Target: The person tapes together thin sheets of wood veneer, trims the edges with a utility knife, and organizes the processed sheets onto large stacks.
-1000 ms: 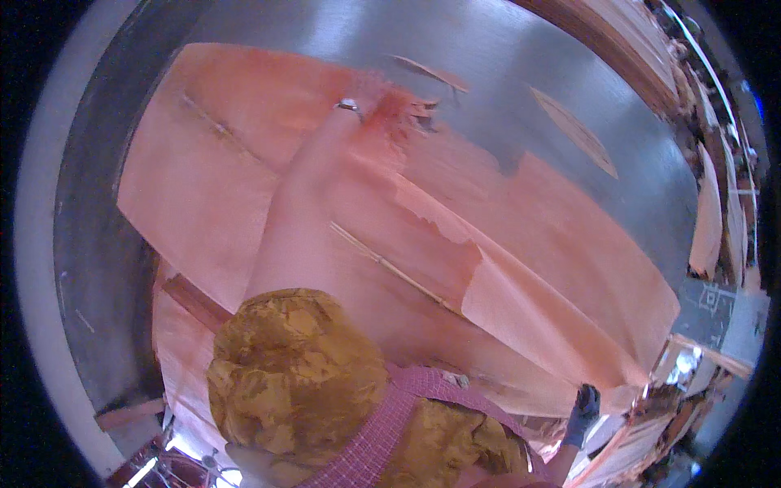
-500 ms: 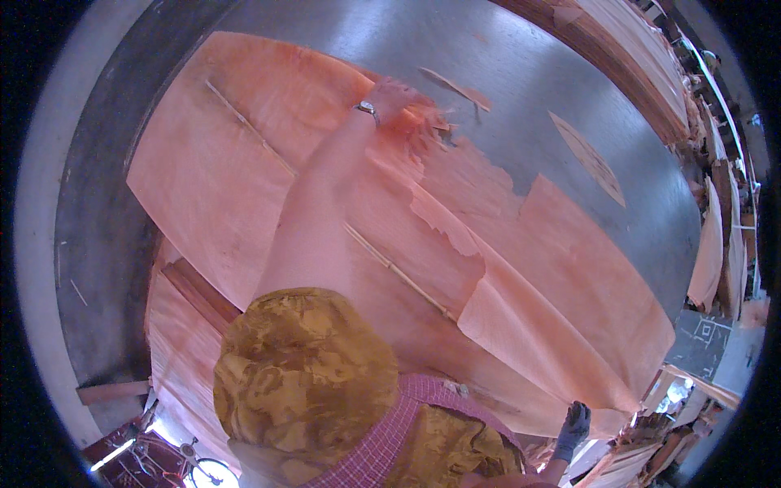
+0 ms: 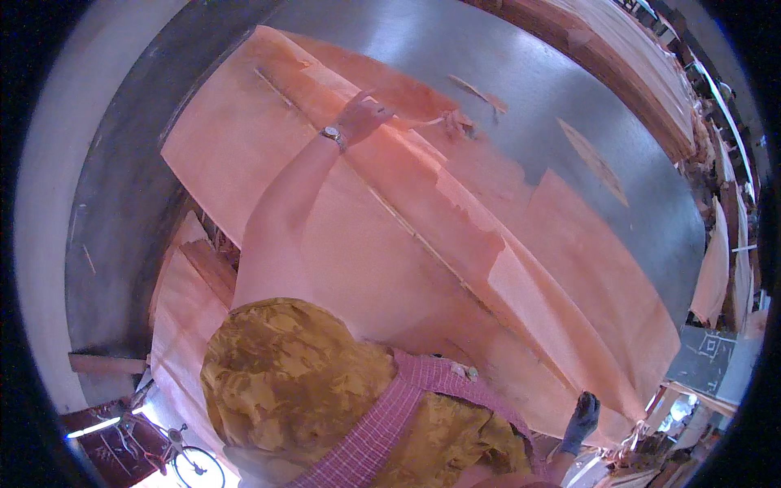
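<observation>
Fingers of the left hand pinch the torn edge of a thin orange veneer sheet, so that grip is narrow and holding the sheet itself, wrist cocked back and a wristwatch showing on it. Compared with a second ago the hand sits closer in and further left across the sheet, and the ragged strip it was reaching for now lies just beyond the fingertips. Arm bare and stretched long, running up from a mustard-yellow sleeve at the bottom of the view, elbow nearly straight. Down at the lower right the right hand, in a dark glove, clamps the near edge of the same sheet, grip closed on it; it has stayed at that corner throughout. Veneer lies spread over the grey metal tabletop, several layers overlapping, one long fold running diagonally between the two hands. Loose slivers rest on the bare metal beyond the left hand. More sheets hang off the near edge at lower left, and stacked veneer lines the far right rim.
</observation>
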Tool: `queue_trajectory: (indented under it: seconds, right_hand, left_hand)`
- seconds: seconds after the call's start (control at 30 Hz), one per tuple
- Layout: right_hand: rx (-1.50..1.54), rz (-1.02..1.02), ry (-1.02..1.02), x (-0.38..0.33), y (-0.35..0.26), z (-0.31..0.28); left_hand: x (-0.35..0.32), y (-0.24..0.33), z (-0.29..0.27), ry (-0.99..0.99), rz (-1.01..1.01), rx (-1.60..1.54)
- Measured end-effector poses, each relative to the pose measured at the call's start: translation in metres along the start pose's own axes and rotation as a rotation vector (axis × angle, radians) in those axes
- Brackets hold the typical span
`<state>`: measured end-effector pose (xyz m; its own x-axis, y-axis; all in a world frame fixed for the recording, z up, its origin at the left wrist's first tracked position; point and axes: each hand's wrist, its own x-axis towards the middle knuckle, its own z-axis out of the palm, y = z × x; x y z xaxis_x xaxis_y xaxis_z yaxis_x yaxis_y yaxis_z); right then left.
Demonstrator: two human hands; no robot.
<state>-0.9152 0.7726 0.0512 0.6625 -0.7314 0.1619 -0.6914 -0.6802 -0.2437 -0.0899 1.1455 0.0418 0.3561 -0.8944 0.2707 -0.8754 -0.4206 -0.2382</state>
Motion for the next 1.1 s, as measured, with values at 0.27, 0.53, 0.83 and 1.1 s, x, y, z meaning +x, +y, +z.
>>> queue_trajectory:
  seconds: [0.27, 0.53, 0.83, 1.1]
  right_hand:
    - [-0.155, -0.141, -0.061, -0.019, 0.002, -0.009]
    - [-0.045, -0.149, -0.116, -0.062, 0.009, 0.005]
    - [0.0, -0.202, -0.221, -0.133, 0.016, 0.02]
    - [0.372, -0.247, -0.283, -0.213, 0.077, 0.033]
  left_hand:
    - [-0.107, 0.018, -0.032, -0.012, -0.003, 0.026]
    - [-0.201, 0.066, -0.059, -0.18, -0.032, 0.009]
    - [-0.311, 0.11, -0.094, -0.393, -0.273, 0.125]
    - [-0.252, 0.35, -0.131, -0.37, -0.28, 0.147]
